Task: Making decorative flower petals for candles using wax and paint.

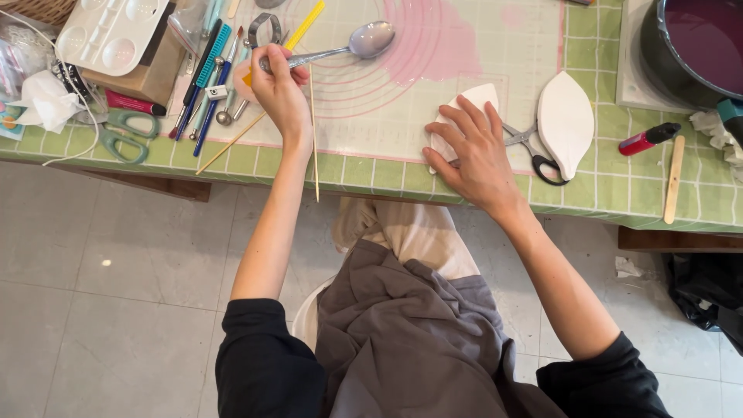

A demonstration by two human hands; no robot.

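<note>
My left hand (pixel 279 87) grips the handle of a metal spoon (pixel 364 40), whose bowl points right over a pink-marked cutting mat (pixel 433 46). My right hand (pixel 474 151) lies spread on a white leaf-shaped piece (pixel 474 99) near the table's front edge. A second white leaf-shaped piece (pixel 565 120) lies just to the right. Black-handled scissors (pixel 534 155) sit between the two pieces, partly under my right hand.
Pens, tools and green scissors (pixel 124 133) crowd the left end beside a white palette (pixel 108 31). Thin wooden skewers (pixel 313 131) overhang the table edge. At the right are a dark pot of purple liquid (pixel 696 46), a red tube (pixel 646 139) and a wooden stick (pixel 673 179).
</note>
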